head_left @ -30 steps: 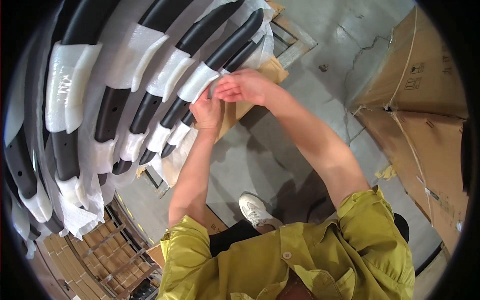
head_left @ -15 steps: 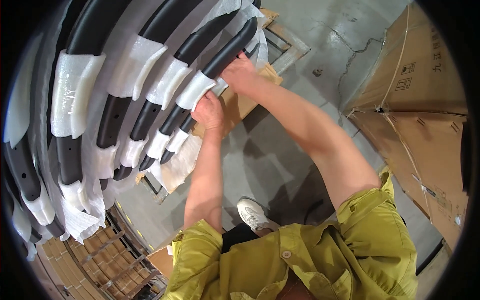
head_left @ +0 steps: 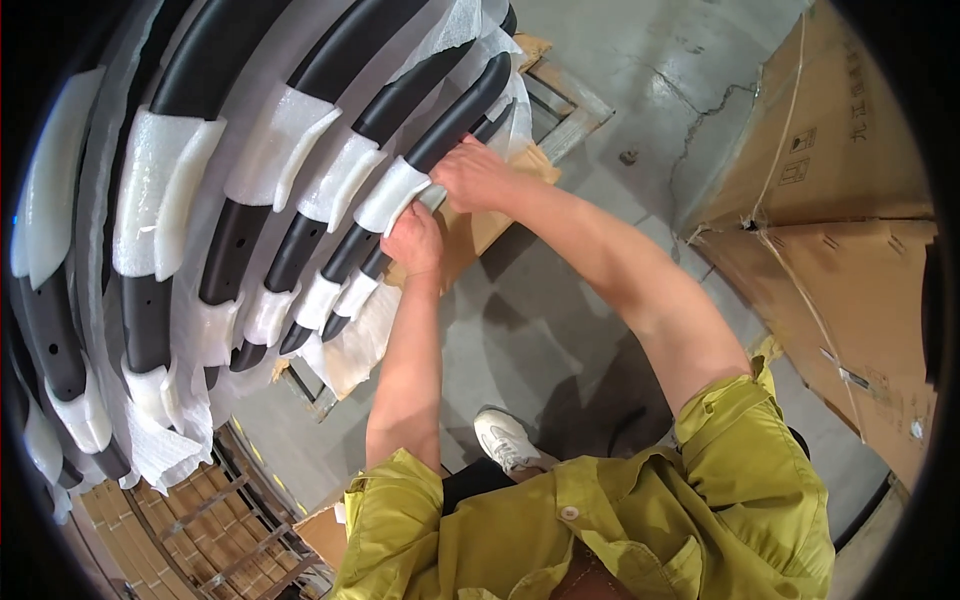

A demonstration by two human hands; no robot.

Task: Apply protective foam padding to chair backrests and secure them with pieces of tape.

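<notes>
A stack of long curved black parts with white foam wraps fills the upper left. My left hand pinches the lower edge of a white foam wrap on the nearest black part. My right hand lies on the same black part just right of the wrap, fingers curled onto it. Both arms wear short yellow-green sleeves.
Brown cardboard boxes bound with string stand at the right. A wooden pallet and cardboard sheet lie under the stack. A wire cage with cardboard sits at the lower left. My white shoe rests on grey concrete floor.
Both hands have slid up and left along the black part with the foam wrap; the right hand now rests on the part beside the wrap rather than over the left hand.
</notes>
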